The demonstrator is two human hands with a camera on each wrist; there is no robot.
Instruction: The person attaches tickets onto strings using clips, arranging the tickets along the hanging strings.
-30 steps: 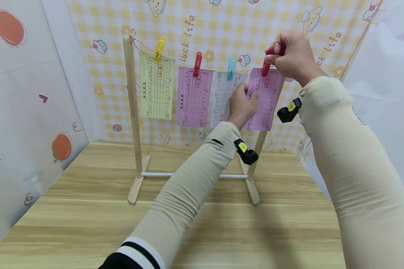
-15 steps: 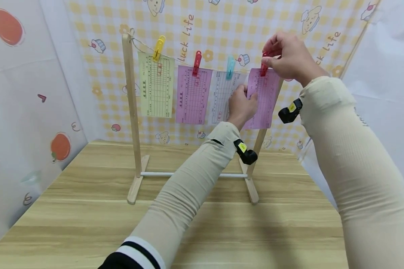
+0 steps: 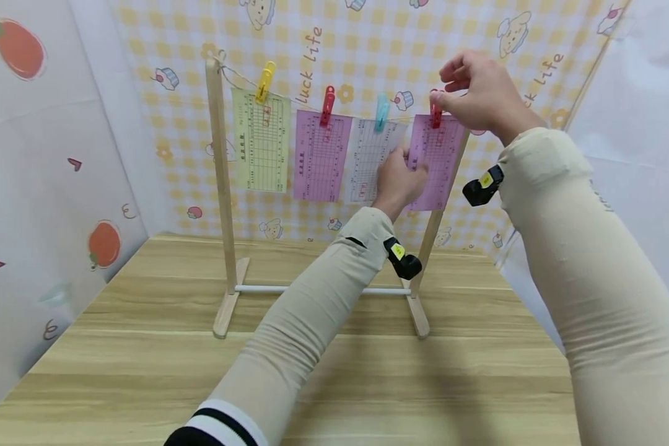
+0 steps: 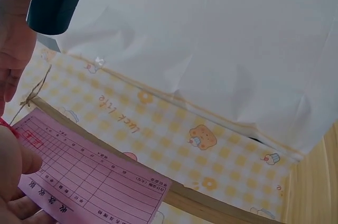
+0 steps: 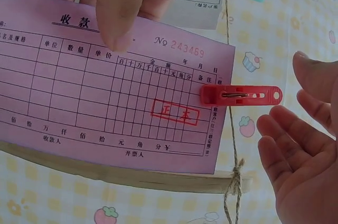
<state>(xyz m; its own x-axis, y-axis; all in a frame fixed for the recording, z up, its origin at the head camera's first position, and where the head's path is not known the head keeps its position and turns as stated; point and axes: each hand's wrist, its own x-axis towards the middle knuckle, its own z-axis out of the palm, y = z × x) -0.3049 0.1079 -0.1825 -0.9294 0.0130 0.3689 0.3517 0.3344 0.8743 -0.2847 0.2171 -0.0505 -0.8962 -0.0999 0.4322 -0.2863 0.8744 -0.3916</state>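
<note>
A pink receipt slip (image 3: pixel 437 158) hangs from the string at the right end, held by a red clothespin (image 5: pixel 240 96). My left hand (image 3: pixel 399 181) is at its left edge, thumb in front and fingers behind, spread apart; whether they touch the paper is unclear. In the right wrist view the left thumb (image 5: pixel 119 15) overlaps the slip's printed face. Close beside the clothespin, my right hand (image 3: pixel 482 96) has its thumb and fingers parted, with nothing held. The right wrist view shows a gap between these fingers (image 5: pixel 272 129) and the clothespin.
Along the same string hang a yellow-green slip (image 3: pixel 262 145) with a yellow clothespin (image 3: pixel 264 82), another pink slip (image 3: pixel 320 161) with a red one, and a white slip (image 3: pixel 368 155) with a blue one. The wooden rack (image 3: pixel 220 179) stands on a wood-grain table (image 3: pixel 145 371).
My right thumb and fingers have parted from the red clothespin, which stays on the string with the pink slip. My left hand has dropped slightly and its thumb has moved away from the fingers.
</note>
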